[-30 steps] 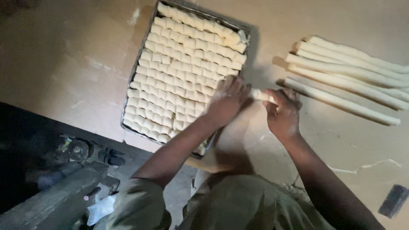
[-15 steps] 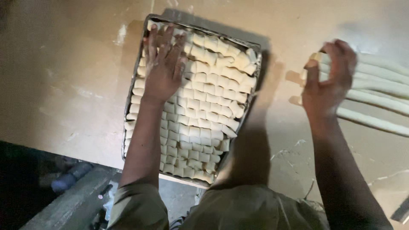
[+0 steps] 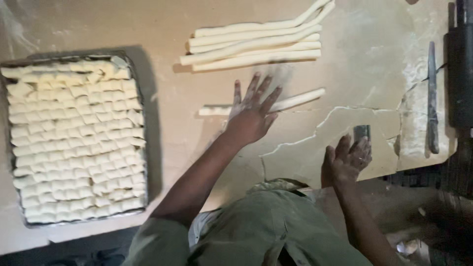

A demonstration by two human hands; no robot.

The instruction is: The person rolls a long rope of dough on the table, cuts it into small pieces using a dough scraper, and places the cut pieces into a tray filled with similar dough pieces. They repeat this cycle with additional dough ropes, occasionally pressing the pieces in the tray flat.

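Left hand [image 3: 252, 114]: is being laid flat, fingers spread and open, on a single dough rope [image 3: 300, 98]; nothing is being gripped.
Right hand [image 3: 346, 160]: is being held near the table's front edge, fingers loosely curled about a small dark scraper [image 3: 361, 132]; whether it is being clasped or only touched cannot be told.
Dough rope: is lying crosswise on the table [image 3: 98, 24], partly covered by the left hand, both ends showing to either side of it.
Rope pile [image 3: 253, 44]: several long dough ropes are being kept side by side, touching, beyond the single rope and apart from it.
Tray [image 3: 138, 88]: a dark metal tray is sitting at the left of the table, well apart from both hands.
Dough pieces [image 3: 74, 143]: small cut pieces are being held in close rows, filling the tray almost to its rim.
Table: a pale, floured surface is bearing everything; cracks are showing in it near the right hand.
Knife [image 3: 432, 98]: a long thin tool is lying lengthwise at the right, past the scraper, untouched.
Rolling pin [image 3: 460, 64]: a dark cylinder is lying at the far right edge, just beside the knife.
Clothing [image 3: 266, 231]: an olive garment is being worn by the person, seen at the bottom.
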